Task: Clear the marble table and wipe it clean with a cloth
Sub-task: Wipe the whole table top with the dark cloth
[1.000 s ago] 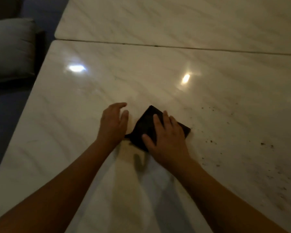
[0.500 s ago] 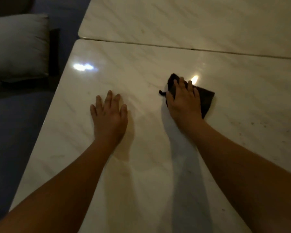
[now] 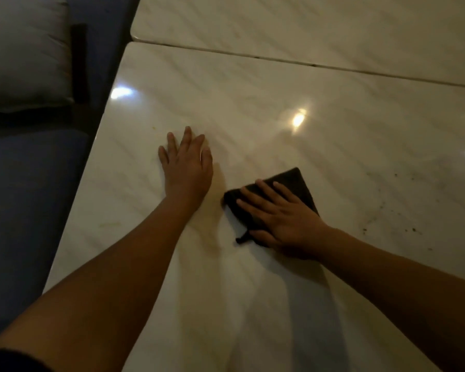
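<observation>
You press a dark cloth (image 3: 301, 183) flat on the marble table (image 3: 253, 103) with your right hand (image 3: 285, 218).

Your right hand lies spread on the folded cloth, fingers (image 3: 255, 193) pointing left and far, palm down, pinching nothing. Your left hand (image 3: 187, 167) rests flat on the bare marble just left of the cloth, fingers spread, apart from it. Dark crumbs (image 3: 387, 205) dot the table to the right. A grey cushion (image 3: 22, 49) sits far left, off the table.
</observation>
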